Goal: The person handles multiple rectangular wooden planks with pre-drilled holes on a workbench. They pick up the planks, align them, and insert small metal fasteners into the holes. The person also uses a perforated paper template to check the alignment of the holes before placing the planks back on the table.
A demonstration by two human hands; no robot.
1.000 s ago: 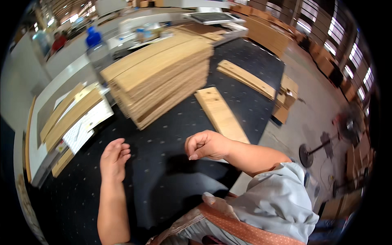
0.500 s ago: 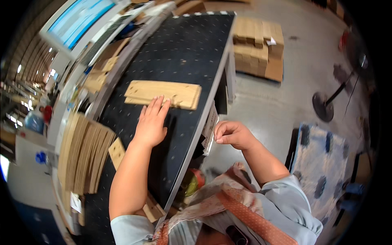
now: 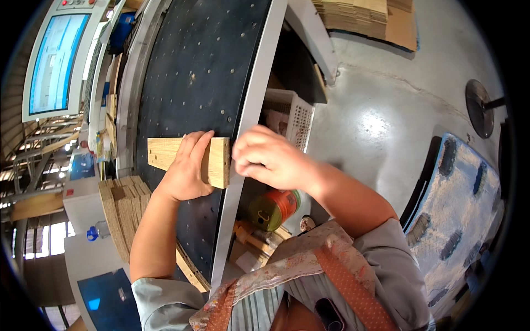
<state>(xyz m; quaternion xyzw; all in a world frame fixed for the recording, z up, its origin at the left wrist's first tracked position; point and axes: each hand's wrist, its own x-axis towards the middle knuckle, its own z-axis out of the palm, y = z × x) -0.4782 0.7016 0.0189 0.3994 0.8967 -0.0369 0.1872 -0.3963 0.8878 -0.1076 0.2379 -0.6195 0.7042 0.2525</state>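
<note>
The black table (image 3: 187, 71) takes up most of the scene, its surface dotted with small holes and edged by a pale metal rail beside the right fingers. Past the left fingertips stands a monitor (image 3: 55, 58) with a blue screen. A stack of boards (image 3: 124, 212) lies just behind the left wrist. Under the table edge, beyond the right knuckles, sits a white perforated basket (image 3: 290, 118); below the right palm is a green and orange can (image 3: 273, 207).

A short wooden plank (image 3: 190, 160) lies flat on the table at its rail. The left hand (image 3: 185, 174) rests on top of it, fingers laid together and extended flat, pressing rather than gripping. The right hand (image 3: 270, 157) is at the plank's near end, fingers curled closed; whether they pinch the plank cannot be told.
</note>
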